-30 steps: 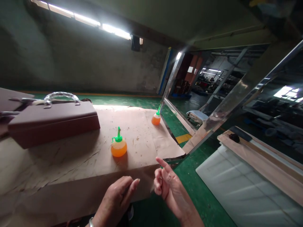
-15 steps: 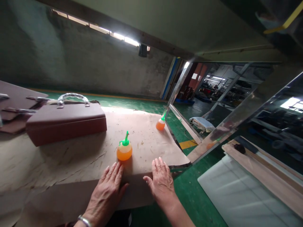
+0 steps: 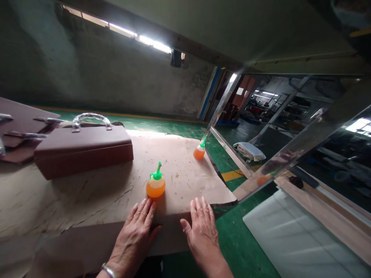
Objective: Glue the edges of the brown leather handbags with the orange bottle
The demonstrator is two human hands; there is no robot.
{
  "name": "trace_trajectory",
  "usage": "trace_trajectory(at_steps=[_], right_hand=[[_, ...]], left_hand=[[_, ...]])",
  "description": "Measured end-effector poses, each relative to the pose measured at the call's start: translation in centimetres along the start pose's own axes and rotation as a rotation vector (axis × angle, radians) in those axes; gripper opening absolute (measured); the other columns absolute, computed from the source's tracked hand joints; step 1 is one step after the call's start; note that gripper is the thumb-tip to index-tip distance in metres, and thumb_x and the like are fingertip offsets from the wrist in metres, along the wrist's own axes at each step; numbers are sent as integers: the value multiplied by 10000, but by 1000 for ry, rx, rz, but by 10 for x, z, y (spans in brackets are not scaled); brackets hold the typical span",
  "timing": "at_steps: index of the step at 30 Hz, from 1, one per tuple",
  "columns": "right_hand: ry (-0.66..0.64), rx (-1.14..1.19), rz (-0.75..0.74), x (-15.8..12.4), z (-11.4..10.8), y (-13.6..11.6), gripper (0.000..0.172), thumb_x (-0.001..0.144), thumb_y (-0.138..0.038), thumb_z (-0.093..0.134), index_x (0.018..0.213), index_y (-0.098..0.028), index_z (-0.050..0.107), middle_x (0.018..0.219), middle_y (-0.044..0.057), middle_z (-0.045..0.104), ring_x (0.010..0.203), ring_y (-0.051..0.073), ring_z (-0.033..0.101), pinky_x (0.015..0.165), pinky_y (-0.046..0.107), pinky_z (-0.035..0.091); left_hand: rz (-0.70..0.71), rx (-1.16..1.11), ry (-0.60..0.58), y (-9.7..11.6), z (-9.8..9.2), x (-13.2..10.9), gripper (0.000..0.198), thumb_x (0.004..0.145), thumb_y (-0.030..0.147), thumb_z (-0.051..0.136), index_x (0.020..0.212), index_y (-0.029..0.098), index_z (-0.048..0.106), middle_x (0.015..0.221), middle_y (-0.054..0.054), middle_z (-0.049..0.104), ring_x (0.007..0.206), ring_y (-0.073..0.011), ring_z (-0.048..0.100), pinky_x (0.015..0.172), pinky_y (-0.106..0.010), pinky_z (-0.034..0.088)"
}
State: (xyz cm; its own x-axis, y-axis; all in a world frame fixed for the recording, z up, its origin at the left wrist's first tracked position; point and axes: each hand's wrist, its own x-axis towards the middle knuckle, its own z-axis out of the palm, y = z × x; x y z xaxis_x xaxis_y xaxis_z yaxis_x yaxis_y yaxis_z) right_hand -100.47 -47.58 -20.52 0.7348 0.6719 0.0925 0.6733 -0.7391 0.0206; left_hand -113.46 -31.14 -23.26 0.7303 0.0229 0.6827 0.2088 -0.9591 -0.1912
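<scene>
My left hand (image 3: 135,231) lies flat at the front edge of the paper-covered table (image 3: 179,187), its fingers stretched out and empty. Just beyond those fingertips stands a round squeeze bottle (image 3: 155,187) with a green spout and orange liquid inside. My right hand (image 3: 203,229) rests on the same edge farther right, fingers extended, thumb apart, holding nothing. A second squeeze bottle (image 3: 199,153), also orange with a green top, stands near the table's right side. On the left sits a brown box-shaped handbag (image 3: 87,152) with a plastic-wrapped handle.
Brown panels with wrapped handles (image 3: 23,127) lie at the far left. A metal frame post (image 3: 261,179) slants up at the right. Beyond it are a pale sheet (image 3: 301,235) and a cushion-like bundle (image 3: 249,151) over the green floor. A large board (image 3: 188,23) hangs overhead.
The whole view has shifted slightly, so bottles, handbag and hands appear a little farther right. Both hands stay flat at the table edge; nothing has been picked up.
</scene>
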Motion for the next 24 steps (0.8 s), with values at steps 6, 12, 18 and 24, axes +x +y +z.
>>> trace_trajectory(at_steps=[6, 12, 18, 24], right_hand=[[-19, -6, 96, 12, -4, -4, 590, 961, -445, 340, 1383, -39, 412, 1464, 192, 333, 1387, 363, 225, 1122, 541, 211], [-31, 74, 93, 3, -7, -2, 532, 939, -429, 420, 1357, -104, 475, 1465, 163, 346, 1384, 351, 240, 1128, 514, 219], [-56, 227, 85, -4, -14, -10, 538, 914, -359, 474, 1318, -5, 501, 1430, 219, 396, 1386, 378, 219, 1137, 536, 168], [-215, 1667, 196, -53, -35, -14, 438, 864, -613, 486, 1051, -251, 647, 1103, 92, 655, 1011, 257, 630, 830, 417, 528]], left_hand=[[-2, -3, -21, -1, -1, -1, 505, 956, 375, 290, 1141, 8, 584, 1177, -212, 624, 1056, -299, 619, 882, -440, 492], [1, -32, -12, -1, 2, -2, 479, 942, 358, 324, 1147, 6, 578, 1174, -220, 623, 1054, -307, 620, 867, -448, 505], [-81, -138, -73, -3, 4, -11, 471, 907, 376, 420, 1213, 41, 545, 1228, -205, 595, 1110, -314, 590, 910, -467, 501], [-302, -612, -299, -5, -6, 1, 449, 872, 235, 459, 1305, 116, 474, 1346, -157, 512, 1258, -308, 473, 1054, -542, 384]])
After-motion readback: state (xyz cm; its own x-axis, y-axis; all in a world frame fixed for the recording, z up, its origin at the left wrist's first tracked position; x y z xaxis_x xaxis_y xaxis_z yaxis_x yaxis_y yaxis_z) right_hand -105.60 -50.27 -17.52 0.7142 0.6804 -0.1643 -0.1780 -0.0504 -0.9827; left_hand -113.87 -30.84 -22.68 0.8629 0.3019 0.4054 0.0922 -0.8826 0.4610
